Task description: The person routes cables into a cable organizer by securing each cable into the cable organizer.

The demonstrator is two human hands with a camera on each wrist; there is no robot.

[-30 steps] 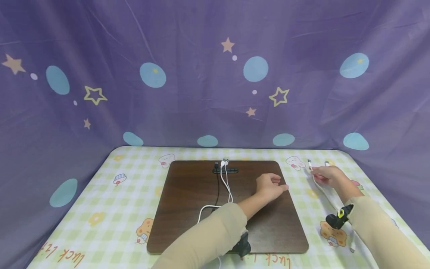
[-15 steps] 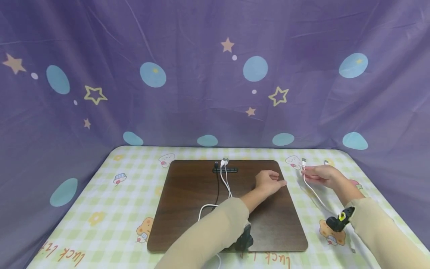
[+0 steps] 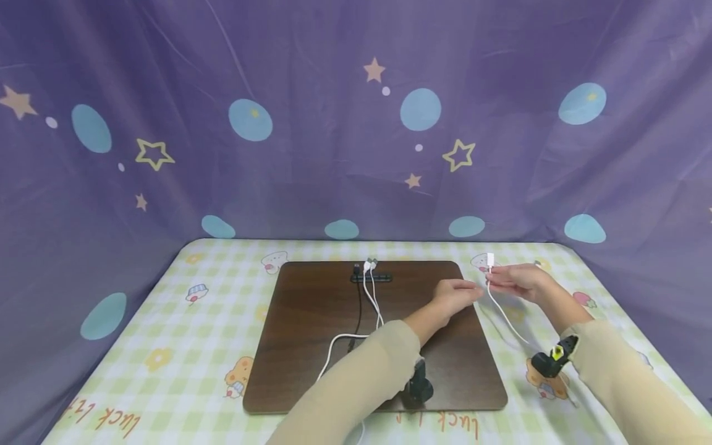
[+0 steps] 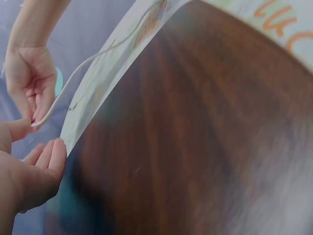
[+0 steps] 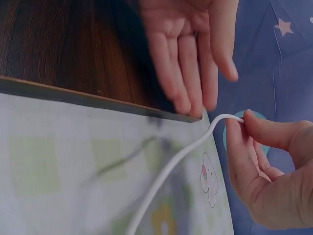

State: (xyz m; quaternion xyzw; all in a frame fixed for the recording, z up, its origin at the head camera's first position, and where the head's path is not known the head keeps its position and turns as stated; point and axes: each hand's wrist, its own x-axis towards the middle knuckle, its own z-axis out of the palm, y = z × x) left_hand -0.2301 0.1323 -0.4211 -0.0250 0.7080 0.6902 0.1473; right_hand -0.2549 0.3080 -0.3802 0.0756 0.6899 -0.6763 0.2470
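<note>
My right hand (image 3: 520,281) pinches a white USB cable (image 5: 171,164) between thumb and fingers, just below its white plug (image 3: 490,259), which points up. The cable hangs from there toward the right forearm. My left hand (image 3: 453,298) is over the right side of the dark wooden board (image 3: 311,321), its fingers extended toward the right hand with nothing held. In the right wrist view the left fingers (image 5: 188,73) look straight and apart from the cable. A black cable holder (image 3: 384,279) lies near the board's back edge, with a black cable and white cables in it.
A black cable (image 3: 358,309) and white cables (image 3: 374,303) run forward across the board, partly under the left sleeve. A pale green checked tablecloth (image 3: 183,346) surrounds the board. Behind the table hangs a purple curtain (image 3: 311,185).
My right hand has lifted the white cable and carried it left, toward the board. My left hand has shifted slightly, its fingertips now close to the right hand.
</note>
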